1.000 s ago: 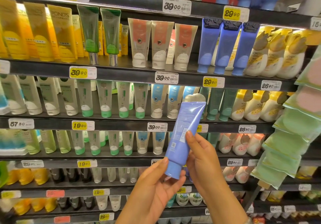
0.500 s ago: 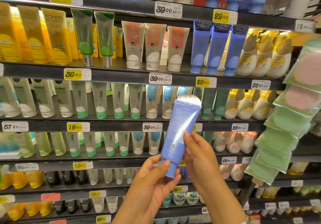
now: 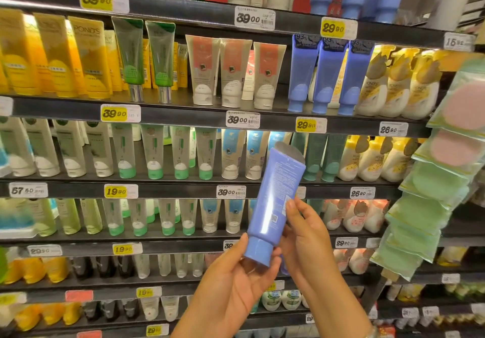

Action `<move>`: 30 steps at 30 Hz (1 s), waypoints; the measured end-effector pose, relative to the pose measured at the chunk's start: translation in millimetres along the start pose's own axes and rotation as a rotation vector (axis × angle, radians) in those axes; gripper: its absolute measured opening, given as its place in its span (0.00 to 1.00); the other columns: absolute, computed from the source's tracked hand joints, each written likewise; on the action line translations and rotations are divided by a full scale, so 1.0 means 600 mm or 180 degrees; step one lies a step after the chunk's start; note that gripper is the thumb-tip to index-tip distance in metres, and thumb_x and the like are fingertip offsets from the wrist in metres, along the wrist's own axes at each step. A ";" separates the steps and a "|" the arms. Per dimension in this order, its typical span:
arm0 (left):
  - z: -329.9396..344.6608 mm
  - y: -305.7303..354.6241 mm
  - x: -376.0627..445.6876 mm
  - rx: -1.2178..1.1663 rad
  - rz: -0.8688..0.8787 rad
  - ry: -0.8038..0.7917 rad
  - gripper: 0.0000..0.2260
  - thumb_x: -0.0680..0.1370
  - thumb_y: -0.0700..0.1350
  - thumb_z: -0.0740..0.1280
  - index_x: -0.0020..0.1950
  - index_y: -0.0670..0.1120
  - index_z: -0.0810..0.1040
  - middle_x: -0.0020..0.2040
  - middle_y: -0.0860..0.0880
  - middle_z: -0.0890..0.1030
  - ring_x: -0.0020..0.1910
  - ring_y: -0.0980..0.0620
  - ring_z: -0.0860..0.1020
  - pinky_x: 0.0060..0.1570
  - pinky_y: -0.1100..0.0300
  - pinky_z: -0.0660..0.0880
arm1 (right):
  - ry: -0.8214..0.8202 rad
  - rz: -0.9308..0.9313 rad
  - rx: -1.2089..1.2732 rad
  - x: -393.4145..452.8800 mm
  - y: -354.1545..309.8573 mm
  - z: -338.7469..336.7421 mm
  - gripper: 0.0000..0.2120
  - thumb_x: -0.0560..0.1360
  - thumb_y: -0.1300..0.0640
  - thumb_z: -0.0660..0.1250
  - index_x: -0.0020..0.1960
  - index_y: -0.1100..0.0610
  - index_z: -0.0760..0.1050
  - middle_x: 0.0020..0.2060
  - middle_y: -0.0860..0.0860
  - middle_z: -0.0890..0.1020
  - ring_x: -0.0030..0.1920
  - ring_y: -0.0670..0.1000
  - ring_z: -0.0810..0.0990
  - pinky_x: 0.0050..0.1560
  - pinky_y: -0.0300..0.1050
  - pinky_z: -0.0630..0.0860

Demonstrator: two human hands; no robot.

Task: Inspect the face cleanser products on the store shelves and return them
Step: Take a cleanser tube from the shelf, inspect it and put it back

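**Blue cleanser tube held up before the shelves, print too small to read**

While the head view takes in most of a shelving unit, much of it blurs toward the edges. At centre right of the frame a blue cleanser tube [image 3: 275, 201] is held clear of the shelves, cap down and tilted so its crimped end leans to the upper right. The left hand [image 3: 236, 282] comes up from the bottom centre; its thumb lies against the cap's left side and its fingers curl under and behind the cap, their tips hidden by the tube. The right hand [image 3: 307, 235], just to the right, pinches the tube's lower body, thumb on the printed face and the other fingers out of sight behind it. Both forearms are cut off by the bottom edge. The tube's back panel carries fine white print and small code squares, none of it legible.

Behind it, three matching blue tubes [image 3: 328, 75] stand cap down on the second shelf at upper right, above a yellow price tag [image 3: 311, 125] reading 29 with its last digits unclear. Orange tubes [image 3: 52, 56] fill the upper left; only "POND'S" can be read on them. Hanging green packets [image 3: 433, 198] along the right edge cover the shelf ends there. The top shelf's products are cropped by the upper edge, and the lowest rows at bottom left are smeared beyond telling what they are.
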State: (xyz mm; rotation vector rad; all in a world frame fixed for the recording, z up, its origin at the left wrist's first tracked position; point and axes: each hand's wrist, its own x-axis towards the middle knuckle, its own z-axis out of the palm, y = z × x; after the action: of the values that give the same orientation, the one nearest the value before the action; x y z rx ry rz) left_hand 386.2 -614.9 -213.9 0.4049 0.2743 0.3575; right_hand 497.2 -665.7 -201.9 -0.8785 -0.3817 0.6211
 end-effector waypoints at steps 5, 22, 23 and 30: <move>-0.003 -0.004 -0.002 0.0355 0.0216 -0.0033 0.18 0.67 0.39 0.67 0.54 0.33 0.75 0.43 0.34 0.82 0.35 0.42 0.82 0.33 0.53 0.81 | -0.0024 0.0119 -0.0322 -0.012 -0.007 0.000 0.07 0.75 0.53 0.63 0.48 0.57 0.73 0.39 0.54 0.82 0.37 0.52 0.81 0.26 0.40 0.75; -0.011 0.006 -0.011 -0.0019 -0.0224 -0.0176 0.21 0.70 0.43 0.65 0.58 0.31 0.75 0.54 0.29 0.78 0.40 0.37 0.82 0.35 0.50 0.82 | -0.0436 0.0105 -0.0118 -0.018 -0.008 0.005 0.17 0.70 0.53 0.64 0.52 0.64 0.77 0.41 0.61 0.83 0.36 0.54 0.83 0.32 0.43 0.79; -0.013 0.006 -0.010 -0.0023 -0.0171 -0.0148 0.21 0.69 0.42 0.65 0.59 0.31 0.74 0.54 0.30 0.79 0.40 0.37 0.82 0.34 0.50 0.82 | -0.0456 0.0126 -0.0095 -0.017 -0.007 0.005 0.18 0.70 0.53 0.63 0.53 0.64 0.77 0.43 0.62 0.83 0.38 0.55 0.83 0.33 0.44 0.79; -0.026 -0.003 -0.001 0.0567 0.0349 0.0039 0.18 0.66 0.37 0.68 0.55 0.35 0.76 0.46 0.34 0.82 0.45 0.36 0.82 0.40 0.47 0.82 | -0.0601 -0.0026 -0.0391 -0.013 -0.007 -0.001 0.17 0.70 0.56 0.63 0.56 0.60 0.76 0.44 0.55 0.85 0.43 0.52 0.84 0.39 0.43 0.80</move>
State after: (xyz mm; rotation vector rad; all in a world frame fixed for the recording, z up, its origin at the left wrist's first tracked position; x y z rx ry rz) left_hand 381.0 -611.2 -228.2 0.5944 0.2977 0.4448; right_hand 493.2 -673.1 -199.5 -0.9378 -0.5986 0.6809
